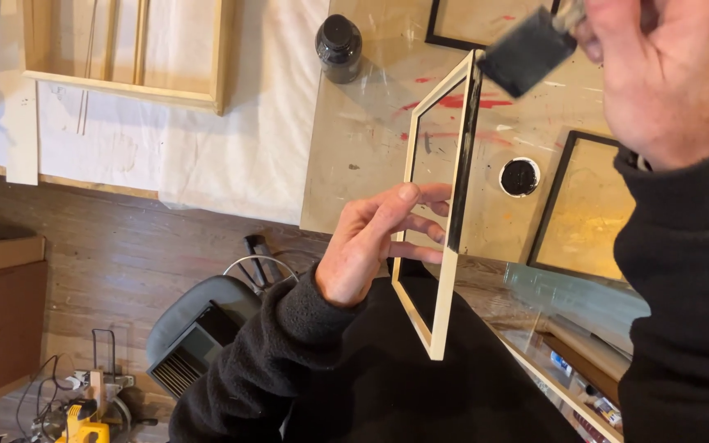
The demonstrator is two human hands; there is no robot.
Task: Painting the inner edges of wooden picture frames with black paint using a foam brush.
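Left hand (368,246) raised, fingers (428,195) spread in a loose grip; right hand (658,74) pinched shut, higher.

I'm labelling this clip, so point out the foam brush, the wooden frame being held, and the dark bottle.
foam brush (527,51), head view, on its black foam pad.
wooden frame (441,316), head view, on its pale unpainted side rail.
dark bottle (339,51), head view, on its body below the cap.
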